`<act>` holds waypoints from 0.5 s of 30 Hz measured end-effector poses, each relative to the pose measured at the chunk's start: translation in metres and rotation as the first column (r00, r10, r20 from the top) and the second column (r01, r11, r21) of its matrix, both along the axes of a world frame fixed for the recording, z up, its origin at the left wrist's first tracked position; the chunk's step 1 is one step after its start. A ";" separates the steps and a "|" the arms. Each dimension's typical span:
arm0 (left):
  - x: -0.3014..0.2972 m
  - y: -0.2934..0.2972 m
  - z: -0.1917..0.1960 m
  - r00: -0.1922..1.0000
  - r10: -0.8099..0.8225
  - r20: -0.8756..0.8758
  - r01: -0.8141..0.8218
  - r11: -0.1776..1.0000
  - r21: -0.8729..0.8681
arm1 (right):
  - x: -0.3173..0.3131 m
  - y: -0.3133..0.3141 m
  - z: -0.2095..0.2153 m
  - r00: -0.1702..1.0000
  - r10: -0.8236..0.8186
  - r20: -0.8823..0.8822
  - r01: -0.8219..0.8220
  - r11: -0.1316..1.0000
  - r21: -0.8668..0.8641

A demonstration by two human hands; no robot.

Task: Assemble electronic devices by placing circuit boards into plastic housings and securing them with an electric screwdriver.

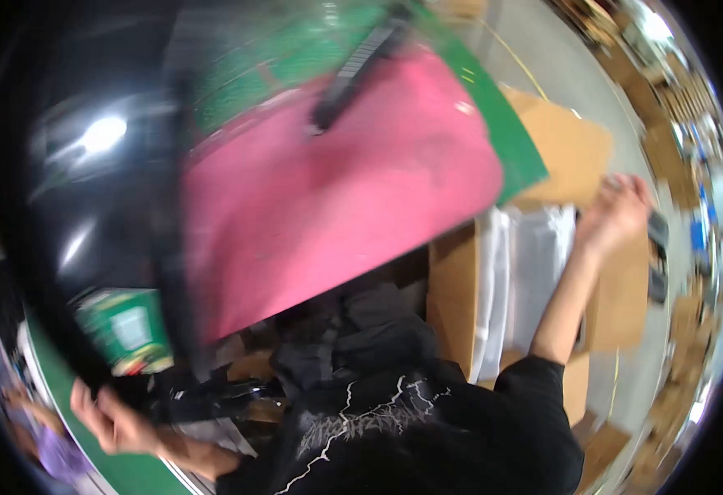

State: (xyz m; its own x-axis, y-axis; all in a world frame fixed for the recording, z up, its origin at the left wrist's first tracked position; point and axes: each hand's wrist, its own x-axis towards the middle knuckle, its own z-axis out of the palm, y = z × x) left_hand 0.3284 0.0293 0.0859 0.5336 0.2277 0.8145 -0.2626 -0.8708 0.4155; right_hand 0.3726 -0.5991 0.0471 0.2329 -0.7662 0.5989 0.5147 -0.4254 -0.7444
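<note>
The view is motion-blurred. My left hand (107, 419) is at the lower left, its fingers closed on the edge of a large shiny black plastic bag (89, 198) that fills the left side. My right hand (617, 213) reaches out to the right and lies on a flap of an open cardboard box (454, 297); the blur hides whether it grips anything. White plastic-wrapped bundles (526, 264) fill the box. A pink sheet (336, 190) lies on a green mat (518, 140) between my hands.
A green printed package (126, 330) shows at the bag's lower edge. A long black tool (353, 70) lies on the pink sheet. Dark clothing (361, 330) is piled below it. Flat cardboard (567, 148) and stacked cartons (683, 91) stand at the right.
</note>
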 end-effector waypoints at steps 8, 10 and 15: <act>-0.021 0.065 0.028 0.950 0.095 0.296 0.177 0.615 -0.768 | -0.119 -0.039 -0.328 -0.036 -0.283 -0.958 0.237 0.929 -0.284; -0.005 0.062 0.036 0.972 -0.024 0.232 0.219 0.437 -0.872 | -0.152 -0.019 -0.320 -0.264 -0.074 -0.962 0.338 0.927 -0.164; -0.005 0.155 0.013 0.950 -0.191 0.248 0.295 0.279 -0.914 | -0.177 -0.014 -0.328 -0.120 -0.169 -0.978 0.156 0.970 -0.187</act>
